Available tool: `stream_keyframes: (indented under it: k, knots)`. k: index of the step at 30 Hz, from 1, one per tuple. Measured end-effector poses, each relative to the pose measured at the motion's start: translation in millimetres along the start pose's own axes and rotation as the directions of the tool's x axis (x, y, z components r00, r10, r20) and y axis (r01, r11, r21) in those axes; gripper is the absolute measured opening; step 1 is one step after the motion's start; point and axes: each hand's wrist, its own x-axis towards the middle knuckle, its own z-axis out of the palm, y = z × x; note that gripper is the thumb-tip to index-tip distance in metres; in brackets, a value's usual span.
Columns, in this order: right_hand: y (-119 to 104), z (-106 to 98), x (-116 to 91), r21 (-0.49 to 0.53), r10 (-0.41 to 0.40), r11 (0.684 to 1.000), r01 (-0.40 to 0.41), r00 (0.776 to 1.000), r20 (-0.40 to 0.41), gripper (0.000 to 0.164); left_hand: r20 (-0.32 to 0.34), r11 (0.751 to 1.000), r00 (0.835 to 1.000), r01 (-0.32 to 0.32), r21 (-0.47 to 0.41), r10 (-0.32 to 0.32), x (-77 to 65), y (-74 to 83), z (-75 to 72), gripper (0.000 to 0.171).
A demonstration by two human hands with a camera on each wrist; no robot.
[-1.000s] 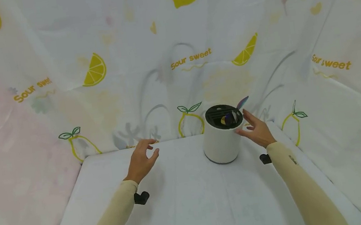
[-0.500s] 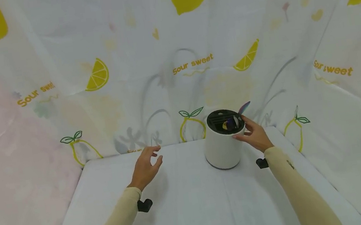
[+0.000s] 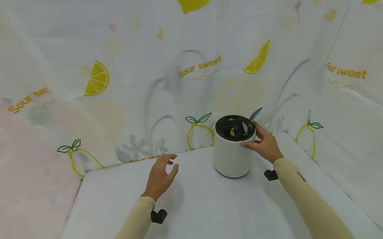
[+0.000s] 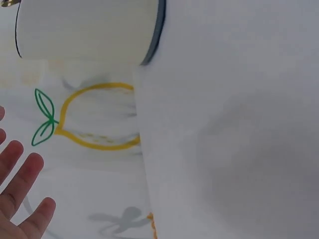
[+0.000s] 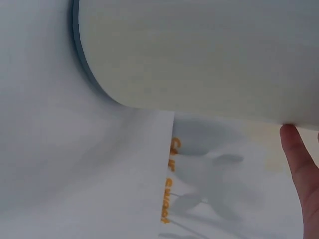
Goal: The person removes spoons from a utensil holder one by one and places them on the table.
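Note:
A white cylindrical holder [image 3: 231, 158] stands upright toward the back right of the table. Its black slotted top [image 3: 226, 123] has dark and yellow pieces inside, and a shiny purple-blue handle-like piece [image 3: 255, 114] sticks up at the right. My right hand [image 3: 267, 146] grips the holder near its rim, thumb on the front and fingers round the right side. In the right wrist view a fingertip [image 5: 289, 130] touches the holder's wall [image 5: 199, 59]. Left of the holder, my left hand [image 3: 159, 176] hovers with relaxed, spread fingers and holds nothing.
The table [image 3: 205, 222] wears a white cover. Close behind it hangs a white cloth [image 3: 152, 40] printed with lemons and "Sour sweet", which also encloses both sides. A black heart-shaped piece sits by each wrist.
My right hand has closed in on the holder, its thumb sliding left across the front. My left hand has drifted slightly right toward it. The holder stays in place while the head view shifts a little.

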Motion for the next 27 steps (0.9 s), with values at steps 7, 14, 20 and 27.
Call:
stream_keyframes:
  k: [7,14,20,27]
  knots:
    - [3.2,1.7,-2.9,0.011,0.038,0.999,-0.038,0.999,0.001,0.088,0.042,0.984,0.999,0.038,-0.175,-0.031,24.1,19.0,11.0,0.031]
    - [3.2,1.9,-3.4,0.003,0.029,1.000,-0.029,1.000,-0.006,0.089,0.120,0.904,0.990,0.120,-0.409,-0.077,56.2,52.5,24.7,0.036]
    - [2.9,0.9,-4.5,0.011,0.018,1.000,-0.018,1.000,-0.015,0.088,0.207,0.892,0.976,0.156,-0.425,-0.072,85.9,75.4,38.3,0.039]
    - [-3.8,2.7,-4.5,0.038,0.019,0.999,-0.019,1.000,-0.003,0.087,0.212,0.893,0.973,0.175,-0.415,-0.092,109.4,89.3,46.0,0.044]
